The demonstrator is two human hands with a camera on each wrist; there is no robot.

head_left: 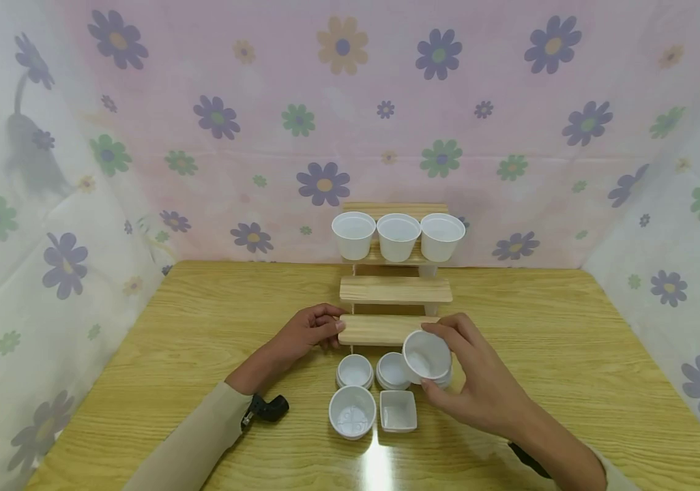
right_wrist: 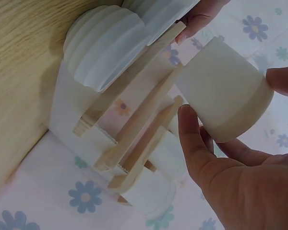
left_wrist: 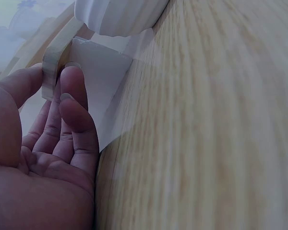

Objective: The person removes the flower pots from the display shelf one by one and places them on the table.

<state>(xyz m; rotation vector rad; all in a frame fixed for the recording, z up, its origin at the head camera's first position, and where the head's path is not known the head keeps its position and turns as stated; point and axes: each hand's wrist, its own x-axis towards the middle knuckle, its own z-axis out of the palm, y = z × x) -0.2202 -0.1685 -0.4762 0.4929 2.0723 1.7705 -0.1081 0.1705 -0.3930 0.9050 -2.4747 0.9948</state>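
My right hand (head_left: 485, 382) grips a smooth round white plant pot (head_left: 426, 356) by its sides, tilted with its mouth facing me. The right wrist view shows this pot (right_wrist: 225, 88) between thumb and fingers, off the table. My left hand (head_left: 310, 334) pinches the left end of the lowest board (head_left: 381, 330) of a tiered wooden shelf stand, thumb and fingers on either side of the board (left_wrist: 50, 72). Three white pots (head_left: 399, 237) stand side by side on an upper step. Ribbed white pots (head_left: 355, 372) sit before the stand, one partly hidden behind the held pot.
Nearer to me on the wooden table (head_left: 202, 361) are a wide round white pot (head_left: 353, 412) and a square white pot (head_left: 398, 411). The stand's middle step (head_left: 396, 290) is bare. A flowered cloth (head_left: 252, 177) hangs behind and at both sides.
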